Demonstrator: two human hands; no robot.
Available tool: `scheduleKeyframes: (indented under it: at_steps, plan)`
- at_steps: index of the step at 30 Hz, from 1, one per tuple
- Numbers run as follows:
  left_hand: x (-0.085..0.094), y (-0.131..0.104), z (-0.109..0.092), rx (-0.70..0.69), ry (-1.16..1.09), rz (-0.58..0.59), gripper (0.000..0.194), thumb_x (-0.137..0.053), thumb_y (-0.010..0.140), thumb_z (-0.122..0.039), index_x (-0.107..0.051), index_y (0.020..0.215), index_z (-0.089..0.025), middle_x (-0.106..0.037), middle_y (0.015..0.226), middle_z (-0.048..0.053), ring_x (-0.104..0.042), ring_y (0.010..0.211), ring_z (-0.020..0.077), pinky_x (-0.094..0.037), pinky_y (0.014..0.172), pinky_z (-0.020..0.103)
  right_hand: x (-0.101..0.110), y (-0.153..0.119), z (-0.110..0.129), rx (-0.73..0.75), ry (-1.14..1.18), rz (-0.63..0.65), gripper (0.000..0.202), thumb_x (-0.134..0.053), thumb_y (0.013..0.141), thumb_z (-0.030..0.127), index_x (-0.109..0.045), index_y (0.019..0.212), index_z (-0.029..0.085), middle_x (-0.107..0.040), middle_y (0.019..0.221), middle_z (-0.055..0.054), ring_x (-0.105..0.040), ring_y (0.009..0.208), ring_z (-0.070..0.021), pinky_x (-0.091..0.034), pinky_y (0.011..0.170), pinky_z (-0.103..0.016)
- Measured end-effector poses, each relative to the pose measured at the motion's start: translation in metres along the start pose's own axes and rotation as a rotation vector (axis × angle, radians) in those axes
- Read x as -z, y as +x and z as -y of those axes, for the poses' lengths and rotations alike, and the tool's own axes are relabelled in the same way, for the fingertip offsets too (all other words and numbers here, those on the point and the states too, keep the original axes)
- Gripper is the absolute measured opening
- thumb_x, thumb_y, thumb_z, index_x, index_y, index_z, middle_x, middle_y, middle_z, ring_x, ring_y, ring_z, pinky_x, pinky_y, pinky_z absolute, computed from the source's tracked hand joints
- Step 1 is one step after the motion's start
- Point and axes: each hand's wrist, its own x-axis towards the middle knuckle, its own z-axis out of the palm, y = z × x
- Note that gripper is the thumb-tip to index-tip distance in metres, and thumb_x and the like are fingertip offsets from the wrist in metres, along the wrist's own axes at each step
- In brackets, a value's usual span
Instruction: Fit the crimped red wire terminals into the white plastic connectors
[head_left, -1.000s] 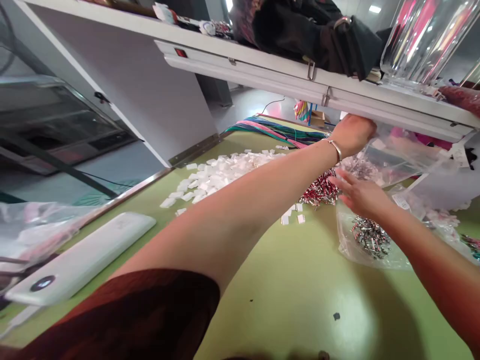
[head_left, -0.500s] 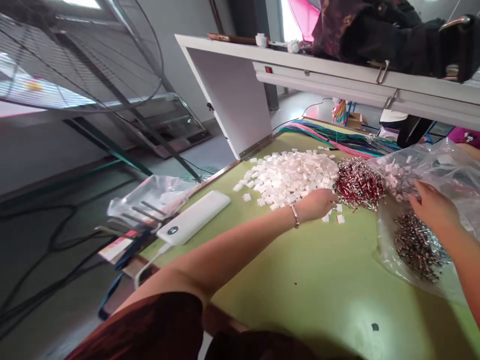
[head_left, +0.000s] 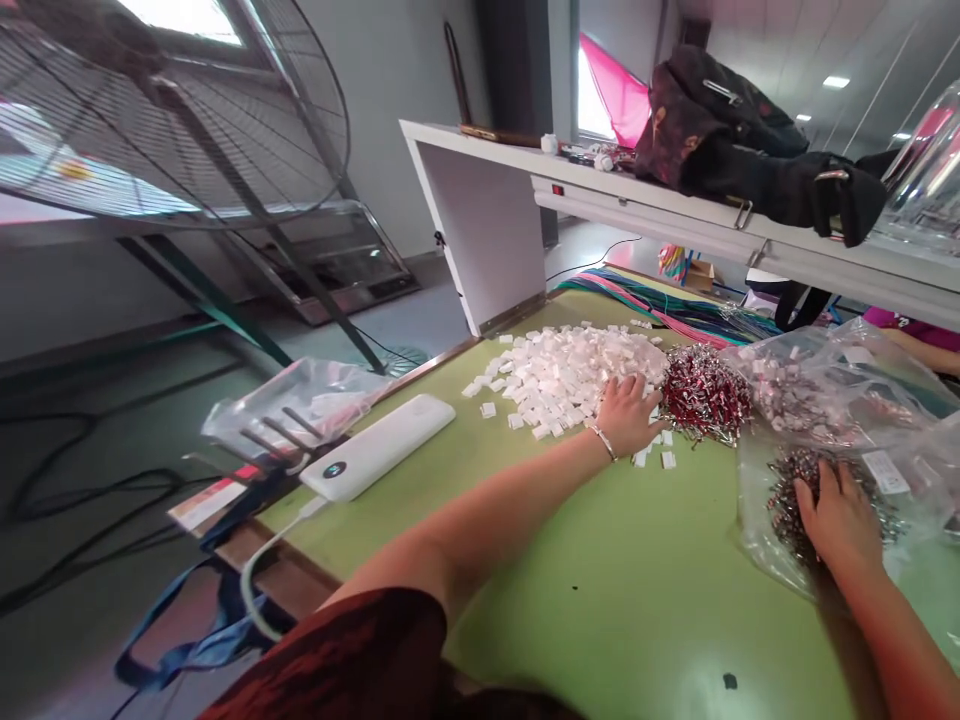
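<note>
My left hand (head_left: 628, 413), with a bracelet at its wrist, rests with spread fingers on the right edge of a heap of small white plastic pieces (head_left: 559, 370). Just right of it lies a pile of red and silver metal-tipped pieces (head_left: 705, 392). My right hand (head_left: 841, 515) lies with its fingers apart on a pile of dark metallic pieces (head_left: 784, 500), which sits on a clear plastic bag (head_left: 757, 545). Behind that hand, more small pale pieces (head_left: 795, 395) show in clear plastic. Neither hand visibly grips anything.
A white power bank (head_left: 382, 445) with a cable lies on the green table (head_left: 630, 610) at left. Colored wires (head_left: 660, 305) run along the back beneath a white shelf (head_left: 495, 140) holding a black bag (head_left: 720, 140). A large fan (head_left: 247, 110) stands left. Another person's arm shows at far right.
My left hand has opened and moved onto the white heap. My right hand has shifted from the pale pieces onto the dark metallic pile. The camera view has tilted up somewhat.
</note>
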Motion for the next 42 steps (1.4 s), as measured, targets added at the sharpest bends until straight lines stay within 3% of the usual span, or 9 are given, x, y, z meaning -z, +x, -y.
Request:
scheduleKeyframes:
  at_steps: [9,14,19,22,24,28,34,38,42]
  plan:
    - [0.008,-0.054,0.005,-0.080,-0.014,0.045,0.043,-0.041,0.092,-0.051,-0.057,0.119,-0.022,-0.047,0.137,0.013,-0.045,0.123,0.0302,-0.023,0.107,0.055,-0.006,-0.019,-0.001,0.144,0.246,-0.207,0.046,-0.033,0.093,0.034,-0.057,0.123,0.009,-0.049,0.134,-0.019,-0.043,0.126,-0.0330,-0.037,0.103,-0.049]
    - [0.029,-0.040,0.004,-0.067,-0.074,0.036,0.041,-0.038,0.094,-0.049,-0.061,0.116,-0.025,-0.043,0.141,0.010,-0.039,0.130,0.0292,-0.032,0.105,0.050,-0.006,-0.018,-0.004,0.183,0.349,-0.298,0.042,-0.035,0.093,0.035,-0.062,0.113,0.010,-0.055,0.127,-0.019,-0.052,0.116,-0.0318,-0.042,0.099,-0.049]
    - [0.036,0.000,-0.039,-0.131,-0.135,-0.016,0.054,-0.041,0.091,-0.052,-0.052,0.129,-0.015,-0.043,0.140,0.017,-0.043,0.127,0.0266,-0.036,0.106,0.039,0.006,-0.017,0.000,0.247,0.421,-0.340,0.037,-0.041,0.090,0.036,-0.064,0.106,0.012,-0.060,0.120,-0.018,-0.055,0.110,-0.0313,-0.042,0.098,-0.050]
    - [0.016,0.001,-0.070,-0.180,-0.118,-0.023,0.080,-0.051,0.081,-0.065,-0.031,0.145,-0.020,-0.023,0.152,0.019,-0.024,0.139,0.0360,-0.028,0.108,0.053,0.016,-0.013,0.008,0.282,0.547,-0.268,0.035,-0.042,0.089,0.036,-0.064,0.105,0.014,-0.062,0.117,-0.016,-0.058,0.106,-0.0286,-0.044,0.096,-0.048]
    - [-0.001,-0.007,-0.078,-0.180,-0.075,0.006,0.081,-0.055,0.080,-0.060,-0.025,0.147,-0.025,-0.015,0.155,0.017,-0.015,0.142,0.0369,-0.020,0.109,0.060,0.021,-0.004,0.016,0.263,0.629,-0.170,0.035,-0.043,0.088,0.038,-0.065,0.105,0.016,-0.062,0.118,-0.015,-0.058,0.106,-0.0271,-0.045,0.096,-0.047]
    - [-0.021,-0.022,-0.060,-0.162,-0.004,0.038,0.062,-0.046,0.091,-0.034,-0.023,0.148,-0.032,-0.013,0.157,0.012,-0.013,0.143,0.0329,-0.015,0.108,0.063,0.023,0.031,0.035,0.181,0.777,0.015,0.033,-0.047,0.082,0.039,-0.067,0.099,0.019,-0.065,0.114,-0.012,-0.060,0.106,-0.0254,-0.046,0.095,-0.043]
    - [-0.012,-0.028,-0.004,-0.109,0.050,0.078,0.061,-0.041,0.086,-0.017,-0.031,0.146,-0.024,-0.022,0.154,0.014,-0.025,0.139,0.0342,-0.019,0.108,0.061,0.018,0.084,0.081,0.118,0.767,0.098,0.036,-0.041,0.084,0.036,-0.068,0.098,0.017,-0.073,0.086,-0.008,-0.067,0.076,-0.0203,-0.053,0.073,-0.035]
    - [-0.009,-0.031,0.020,-0.126,0.060,0.039,0.057,-0.040,0.086,-0.019,-0.036,0.143,-0.016,-0.030,0.151,0.017,-0.030,0.137,0.0339,-0.022,0.108,0.056,0.032,0.103,0.124,0.184,0.699,0.076,0.034,-0.042,0.085,0.030,-0.068,0.102,0.015,-0.070,0.100,-0.011,-0.063,0.093,-0.0226,-0.048,0.087,-0.038]
    - [-0.011,-0.031,0.026,-0.091,0.065,0.011,0.053,-0.040,0.087,-0.019,-0.041,0.140,-0.016,-0.034,0.149,0.017,-0.032,0.135,0.0346,-0.022,0.108,0.058,0.047,0.112,0.174,0.278,0.606,0.064,0.034,-0.045,0.085,0.027,-0.066,0.111,0.015,-0.060,0.124,-0.013,-0.051,0.117,-0.0258,-0.035,0.103,-0.041]
